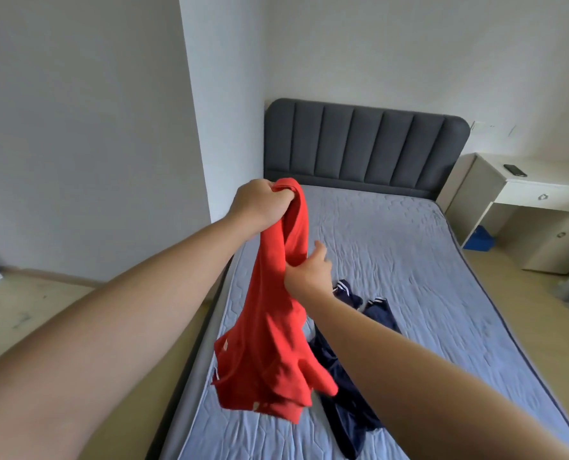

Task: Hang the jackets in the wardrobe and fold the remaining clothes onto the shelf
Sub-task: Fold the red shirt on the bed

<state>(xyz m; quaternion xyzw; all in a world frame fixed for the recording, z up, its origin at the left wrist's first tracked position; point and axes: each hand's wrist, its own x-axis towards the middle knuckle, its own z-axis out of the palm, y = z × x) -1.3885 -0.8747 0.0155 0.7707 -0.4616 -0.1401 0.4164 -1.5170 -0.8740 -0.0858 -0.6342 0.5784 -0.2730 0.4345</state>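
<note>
A red garment point(270, 343) hangs bunched in the air above the near left part of the bed. My left hand point(260, 204) grips its top end in a fist. My right hand point(309, 270) is lower, against the cloth's right side; the thumb looks tucked into the fabric while the fingers stretch out past it. Beneath the red cloth lies a dark navy garment point(346, 386) with white stripes at one end, spread on the blue quilted mattress point(426, 260). No wardrobe or shelf is in view.
A grey padded headboard point(366, 147) stands at the bed's far end. A white desk point(529, 200) with a phone point(515, 170) on it is to the right, a blue object point(480, 239) under it. A white wall rises at left above light wooden floor point(44, 313).
</note>
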